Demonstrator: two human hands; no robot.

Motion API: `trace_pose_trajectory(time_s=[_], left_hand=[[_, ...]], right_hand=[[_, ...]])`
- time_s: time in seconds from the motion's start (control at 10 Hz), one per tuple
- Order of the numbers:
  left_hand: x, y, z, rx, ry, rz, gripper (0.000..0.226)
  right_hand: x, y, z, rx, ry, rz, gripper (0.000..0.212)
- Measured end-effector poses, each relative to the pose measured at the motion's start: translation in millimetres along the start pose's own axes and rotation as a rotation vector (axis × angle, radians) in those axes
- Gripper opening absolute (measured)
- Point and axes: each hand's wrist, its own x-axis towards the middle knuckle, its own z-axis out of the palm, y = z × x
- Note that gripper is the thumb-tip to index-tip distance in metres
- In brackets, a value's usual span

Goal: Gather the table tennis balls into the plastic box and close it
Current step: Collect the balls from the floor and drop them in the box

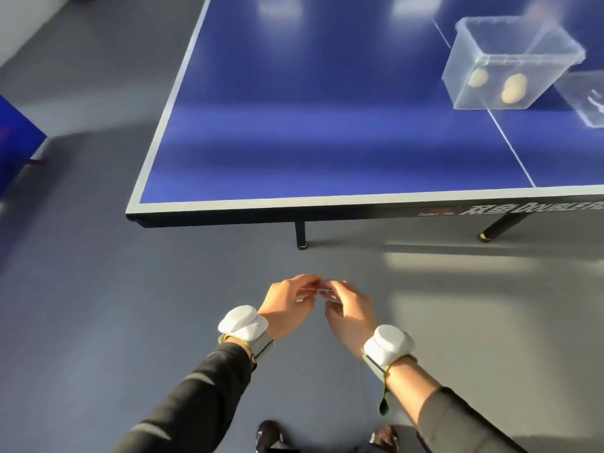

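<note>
Clear plastic box (510, 60) on table (294, 125) held two balls (514, 88), lid (585, 98) lay beside, unfitted. Left hand (287, 305), right hand (351, 313) fingertips met; grip unclear through blur.

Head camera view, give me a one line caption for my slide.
Both hands meet above the floor before a blue table holding an open plastic box.

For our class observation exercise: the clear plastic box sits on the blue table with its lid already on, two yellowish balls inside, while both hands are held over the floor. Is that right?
Not quite. The head view shows the plastic box open at the top, with no lid on it. The rest holds: it sits on the blue table with two balls inside, and the left hand and right hand are over the floor.
</note>
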Motion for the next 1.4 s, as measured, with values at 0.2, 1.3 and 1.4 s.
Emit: trace_pose_trajectory(time_s=[0.2,1.3,1.4], left_hand=[[58,-90,63,-0.076,0.033,-0.045,0.039],[364,-401,270,-0.447,0.211,-0.289,0.044],[366,-416,267,-0.294,0.223,-0.304,0.058]], right_hand=[[49,102,52,-0.072,0.014,-0.021,0.041],[294,477,233,-0.086,-0.118,0.069,0.044],[293,480,236,-0.182,-0.188,0.047,0.045]])
